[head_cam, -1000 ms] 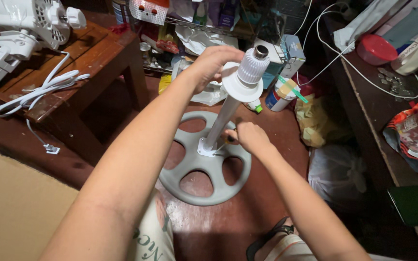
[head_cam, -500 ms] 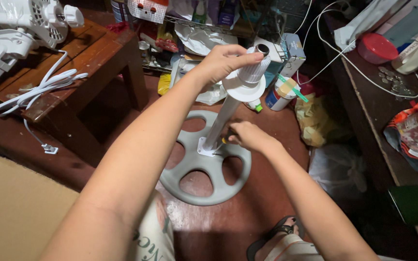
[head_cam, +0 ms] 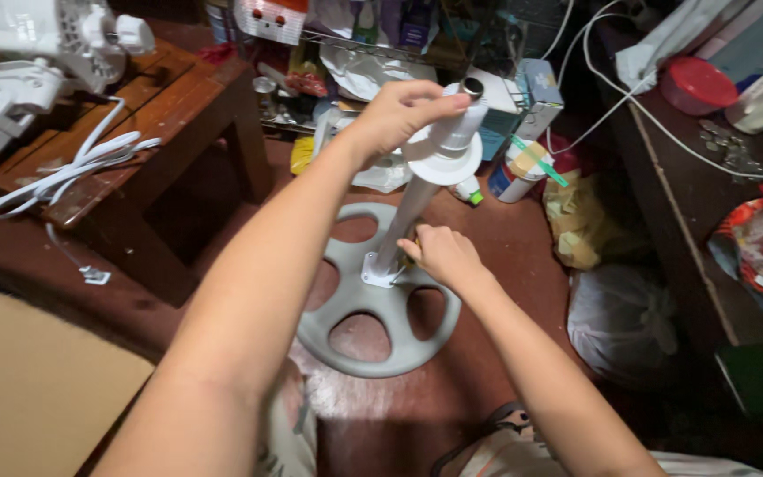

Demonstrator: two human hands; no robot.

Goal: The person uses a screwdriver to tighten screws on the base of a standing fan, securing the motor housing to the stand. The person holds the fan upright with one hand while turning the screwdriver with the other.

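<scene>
A white fan pole [head_cam: 411,212] stands upright on a grey round base [head_cam: 380,314] with several cut-outs, on the red floor. My left hand [head_cam: 399,113] is closed around the ribbed white collar [head_cam: 454,132] at the pole's top. My right hand [head_cam: 439,254] is down at the pole's foot, shut on a small screwdriver whose yellow handle barely shows, its tip hidden near the white mounting plate [head_cam: 380,269].
A wooden table [head_cam: 161,115] at left carries a white fan motor head [head_cam: 37,53] and its coiled white cord [head_cam: 81,163]. A cardboard box [head_cam: 37,389] lies at lower left. Clutter, plastic bags [head_cam: 620,322] and a can [head_cam: 514,172] sit behind; a dark shelf [head_cam: 708,203] runs along the right.
My left hand shifted from beside the collar to gripping it at the top. My right hand turned at the pole's foot, its fingers curling over the screwdriver.
</scene>
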